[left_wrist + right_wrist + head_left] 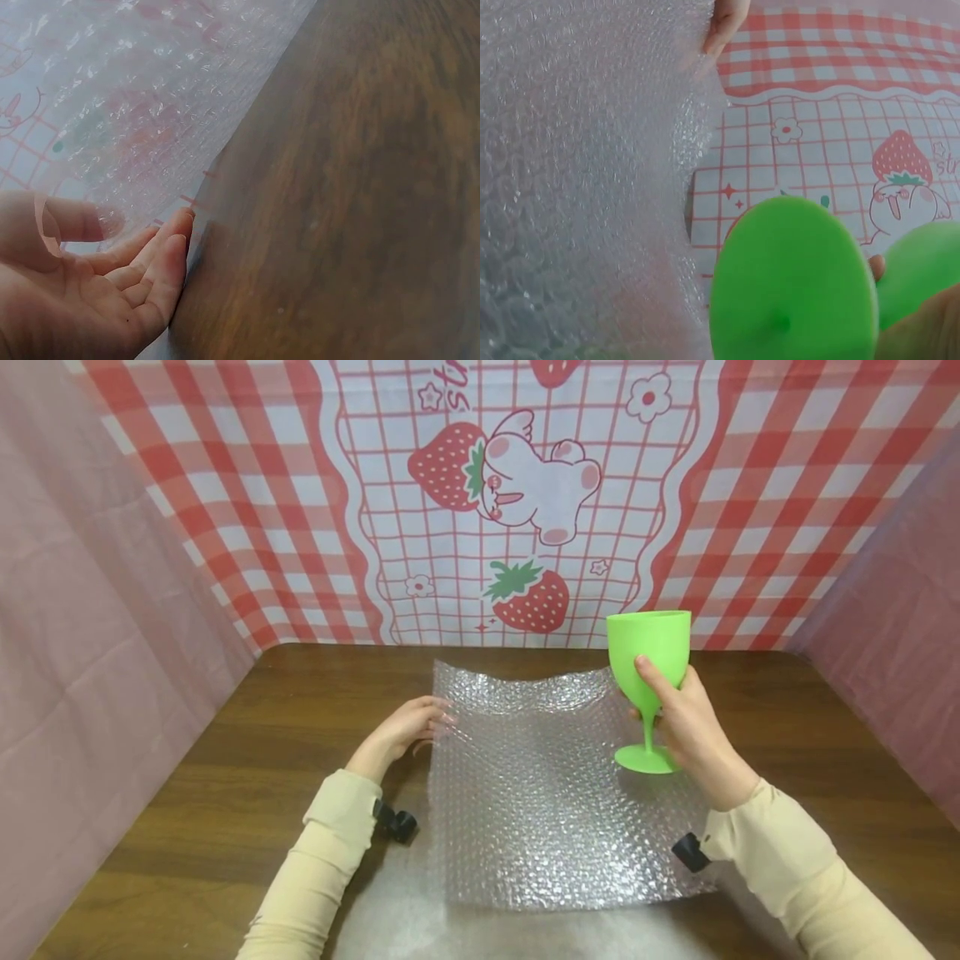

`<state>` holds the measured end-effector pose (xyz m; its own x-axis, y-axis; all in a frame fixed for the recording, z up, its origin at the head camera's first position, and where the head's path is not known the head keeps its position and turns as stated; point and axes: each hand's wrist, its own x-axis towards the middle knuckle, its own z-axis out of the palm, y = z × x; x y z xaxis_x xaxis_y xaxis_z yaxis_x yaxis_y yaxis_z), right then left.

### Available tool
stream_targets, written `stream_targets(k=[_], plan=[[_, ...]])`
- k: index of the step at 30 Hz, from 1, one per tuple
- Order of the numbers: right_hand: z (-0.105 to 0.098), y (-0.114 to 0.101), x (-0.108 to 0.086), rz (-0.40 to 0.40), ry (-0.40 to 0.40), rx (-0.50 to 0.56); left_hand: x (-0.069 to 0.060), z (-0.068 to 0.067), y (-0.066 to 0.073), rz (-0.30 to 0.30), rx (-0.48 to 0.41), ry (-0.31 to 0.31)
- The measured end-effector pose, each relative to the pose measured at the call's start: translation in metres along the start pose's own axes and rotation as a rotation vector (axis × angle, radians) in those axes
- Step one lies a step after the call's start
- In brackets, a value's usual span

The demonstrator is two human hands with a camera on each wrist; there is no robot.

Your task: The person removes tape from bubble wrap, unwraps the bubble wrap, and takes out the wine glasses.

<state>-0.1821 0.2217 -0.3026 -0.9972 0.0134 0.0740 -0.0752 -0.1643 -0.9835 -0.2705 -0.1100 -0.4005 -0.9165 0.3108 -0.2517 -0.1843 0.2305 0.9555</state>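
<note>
A sheet of clear bubble wrap (525, 793) spreads in front of me, its far edge curling upward. At its left edge, my left hand (408, 727) holds the sheet between thumb and fingers; in the left wrist view the thumb (79, 221) shows partly through the plastic. My right hand (693, 727) grips a bright green plastic goblet (648, 643) round the lower bowl and stem, keeping it upright above the right part of the wrap. From the right wrist view I see the underside of the goblet's round foot (791, 277); the right fingers are mostly hidden.
Under the wrap lies a brown wooden table (247, 760), with a greyish sheet-like surface (390, 918) along its near part. A red-and-white checked cloth (270, 527) with strawberry prints hangs behind. Pink curtains (97, 610) close off both sides.
</note>
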Motion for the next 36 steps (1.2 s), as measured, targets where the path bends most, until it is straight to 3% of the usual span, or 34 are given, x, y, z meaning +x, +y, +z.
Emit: stream_targets(k=[6, 14, 24, 31, 36], plan=[[-0.004, 0.000, 0.000, -0.043, 0.016, 0.049, -0.001, 0.000, -0.002, 0.002, -0.009, 0.000], [-0.012, -0.003, 0.003, -0.158, 0.012, 0.158, 0.000, 0.000, -0.002, 0.003, -0.021, -0.002], [-0.016, -0.008, 0.004, -0.280, 0.203, 0.037, -0.001, 0.000, 0.000, 0.003, -0.028, -0.006], [-0.023, -0.015, 0.007, -0.312, 0.193, 0.165, -0.001, -0.001, -0.001, 0.006, -0.026, 0.004], [-0.031, -0.017, 0.009, -0.334, 0.233, 0.170, -0.001, 0.001, -0.004, 0.013, -0.042, 0.024]])
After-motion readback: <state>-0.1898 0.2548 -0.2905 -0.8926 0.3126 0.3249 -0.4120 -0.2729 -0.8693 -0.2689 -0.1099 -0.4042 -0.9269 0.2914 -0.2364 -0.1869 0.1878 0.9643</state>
